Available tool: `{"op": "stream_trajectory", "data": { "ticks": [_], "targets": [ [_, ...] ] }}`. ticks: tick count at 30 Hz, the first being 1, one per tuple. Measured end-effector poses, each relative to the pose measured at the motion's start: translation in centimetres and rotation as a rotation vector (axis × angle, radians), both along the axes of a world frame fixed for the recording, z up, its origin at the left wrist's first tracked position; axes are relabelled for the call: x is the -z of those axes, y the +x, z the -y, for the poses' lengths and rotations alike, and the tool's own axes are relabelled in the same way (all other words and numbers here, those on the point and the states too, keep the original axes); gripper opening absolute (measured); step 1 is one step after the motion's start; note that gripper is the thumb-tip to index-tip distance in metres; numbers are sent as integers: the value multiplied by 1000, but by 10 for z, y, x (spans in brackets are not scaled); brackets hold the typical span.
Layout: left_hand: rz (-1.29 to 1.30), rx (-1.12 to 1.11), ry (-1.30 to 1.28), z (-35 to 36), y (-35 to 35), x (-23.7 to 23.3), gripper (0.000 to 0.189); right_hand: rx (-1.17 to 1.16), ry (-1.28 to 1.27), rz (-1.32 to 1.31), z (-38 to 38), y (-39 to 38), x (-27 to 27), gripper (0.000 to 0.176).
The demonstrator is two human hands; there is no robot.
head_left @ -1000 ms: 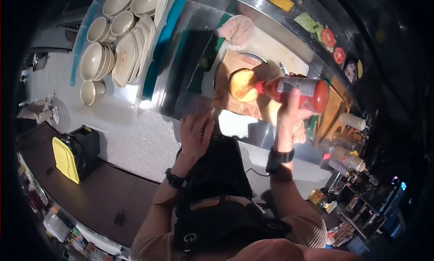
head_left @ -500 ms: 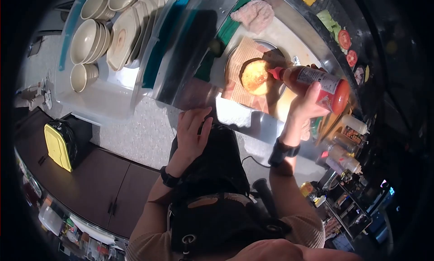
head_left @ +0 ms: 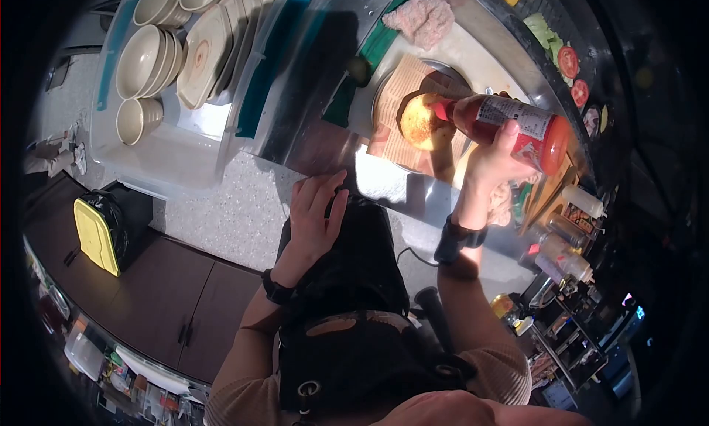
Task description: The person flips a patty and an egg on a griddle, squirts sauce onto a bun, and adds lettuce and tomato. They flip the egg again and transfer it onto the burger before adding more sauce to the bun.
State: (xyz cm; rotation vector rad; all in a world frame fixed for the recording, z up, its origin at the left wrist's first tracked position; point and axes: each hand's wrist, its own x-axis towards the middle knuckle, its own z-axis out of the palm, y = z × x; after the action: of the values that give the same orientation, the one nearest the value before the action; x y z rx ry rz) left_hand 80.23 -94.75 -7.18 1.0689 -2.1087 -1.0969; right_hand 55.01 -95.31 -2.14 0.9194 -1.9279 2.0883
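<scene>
While the right hand [head_left: 495,162] grips 1 red sauce bottle [head_left: 484,117] around its labelled lower body, thumb along the near side, the left hand [head_left: 314,218] is released, fingers loosely curled, short of the counter.

Bottle: tilted, nozzle [head_left: 443,110] at the edge of the bun piece [head_left: 421,127]; contact cannot be told. Probably moderately heavy, flexible-walled, smooth, slippery if greasy; best held around the broad body, away from the nozzle.

Bun piece: 1, round, browned face up, on printed paper [head_left: 391,144] over a round tray [head_left: 461,77]. Likely light, soft, easily dented; best taken by its sides. Paper: thin, apt to slide or crease.

Edges: tray rim beyond the paper; pink cloth [head_left: 419,21] past the far side; wooden board [head_left: 550,197] beside the right wrist's side. Room: widest above the tray; tighter rightward, near 2 tomato slices [head_left: 567,62] and upright-looking clutter.
</scene>
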Motion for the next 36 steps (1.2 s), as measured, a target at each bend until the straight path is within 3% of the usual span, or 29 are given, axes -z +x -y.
{"op": "stream_trajectory", "data": {
  "ticks": [9,18,23,28,31,36],
  "targets": [
    [12,16,-23,1,-3,-1,29,89,39,27,-11,-7,12,51],
    [4,28,-27,4,-9,-3,29,-44,-23,191,-30,6,-12,56],
    [9,33,-30,4,-10,-2,29,66,129,57,-49,-19,-1,60],
    [21,37,-14,4,-9,-2,30,153,75,9,-36,-37,5,45],
    [11,26,-7,5,-8,-4,30,129,45,-38,-21,-45,5,45],
    [17,16,-20,4,-6,-4,31,31,-53,111,-2,-32,3,53]
  ]
}}
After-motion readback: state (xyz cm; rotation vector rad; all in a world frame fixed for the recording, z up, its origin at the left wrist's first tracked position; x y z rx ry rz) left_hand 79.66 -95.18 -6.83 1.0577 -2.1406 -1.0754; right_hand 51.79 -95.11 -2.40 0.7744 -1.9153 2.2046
